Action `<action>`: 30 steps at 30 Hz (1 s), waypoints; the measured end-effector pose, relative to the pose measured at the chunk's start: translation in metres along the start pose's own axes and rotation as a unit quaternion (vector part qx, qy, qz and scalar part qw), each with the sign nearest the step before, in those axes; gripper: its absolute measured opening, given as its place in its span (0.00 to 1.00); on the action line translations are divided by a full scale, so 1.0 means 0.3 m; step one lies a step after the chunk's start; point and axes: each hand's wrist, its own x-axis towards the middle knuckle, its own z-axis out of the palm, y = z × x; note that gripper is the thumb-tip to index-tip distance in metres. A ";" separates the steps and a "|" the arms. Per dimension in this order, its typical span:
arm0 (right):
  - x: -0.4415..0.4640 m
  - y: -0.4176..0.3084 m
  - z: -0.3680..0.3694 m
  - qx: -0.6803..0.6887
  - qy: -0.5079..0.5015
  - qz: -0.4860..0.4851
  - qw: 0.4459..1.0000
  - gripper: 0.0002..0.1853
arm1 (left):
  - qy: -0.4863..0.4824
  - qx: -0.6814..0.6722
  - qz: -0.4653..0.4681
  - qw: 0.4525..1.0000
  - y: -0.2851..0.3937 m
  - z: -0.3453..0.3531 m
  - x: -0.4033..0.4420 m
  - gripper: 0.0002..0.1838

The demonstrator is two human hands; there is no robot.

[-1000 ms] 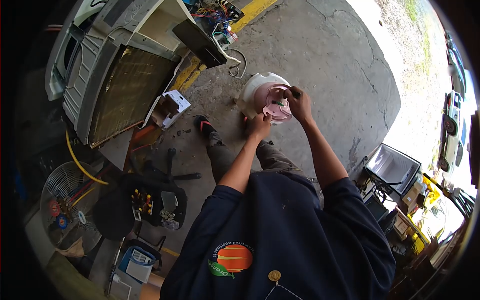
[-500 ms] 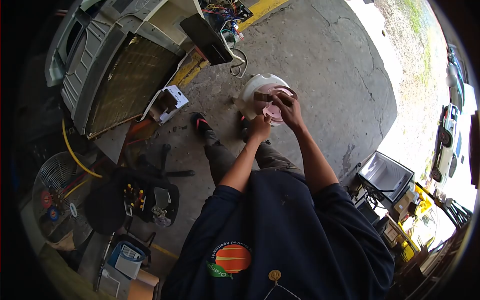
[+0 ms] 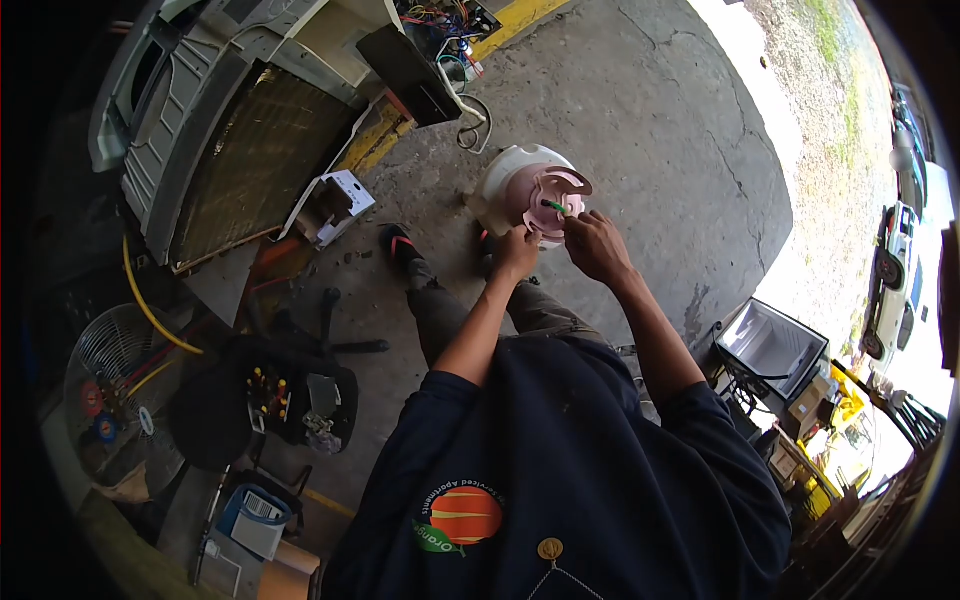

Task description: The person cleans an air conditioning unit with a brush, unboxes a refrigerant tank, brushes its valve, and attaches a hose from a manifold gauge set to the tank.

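Observation:
Ahead of me, a pink gas cylinder [image 3: 528,192] with a cut-out collar around its top leans against or sits in a pale white support [image 3: 498,178]; which of these I cannot tell. My left hand [image 3: 518,250] is closed on the near edge of the collar. At the near right side of the top is my right hand [image 3: 597,246], its fingers closed around the end of a slim green-and-black piece [image 3: 556,207]. That piece reaches over the middle of the cylinder's top. Its kind is too small to make out.
An air-conditioner-like unit with a finned coil [image 3: 265,160] stands at the left, a small open box [image 3: 345,205] beside it. Exposed wiring [image 3: 455,25] shows beyond. Nearer left are a tool bag [image 3: 270,395] and a fan [image 3: 120,370]. An open-topped container [image 3: 770,345] stands right.
My right hand has drawn back toward me and slightly right. The green-and-black piece now shows; the brownish piece seen by the fingers earlier does not. My left hand stays at the collar.

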 end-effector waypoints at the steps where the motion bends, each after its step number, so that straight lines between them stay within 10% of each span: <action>1: 0.010 -0.002 0.030 0.002 -0.010 -0.006 1.000 0.07 | 0.001 0.000 -0.001 1.000 0.007 -0.007 -0.006 0.19; 4: 0.079 -0.046 0.117 0.197 0.037 0.015 0.979 0.08 | -0.039 -0.040 0.001 0.998 0.015 -0.023 -0.009 0.19; 6: 0.093 -0.064 0.120 0.514 0.126 0.154 0.834 0.13 | -0.037 -0.009 -0.005 0.999 0.023 -0.028 -0.009 0.19; 14: 0.023 -0.116 0.075 0.155 0.079 0.187 0.967 0.13 | 0.006 0.007 0.002 1.000 0.024 0.000 -0.011 0.19; 18: 0.078 -0.096 0.122 0.364 0.150 0.156 0.906 0.11 | 0.014 0.040 0.011 0.999 0.053 -0.025 -0.027 0.20; 22: 0.104 -0.089 0.049 0.206 -0.007 0.085 0.975 0.10 | -0.008 0.007 -0.006 1.000 0.069 -0.031 -0.033 0.20; 30: 0.040 -0.169 -0.002 0.129 0.148 -0.042 0.980 0.10 | 0.015 0.047 0.006 0.999 0.037 -0.002 -0.020 0.20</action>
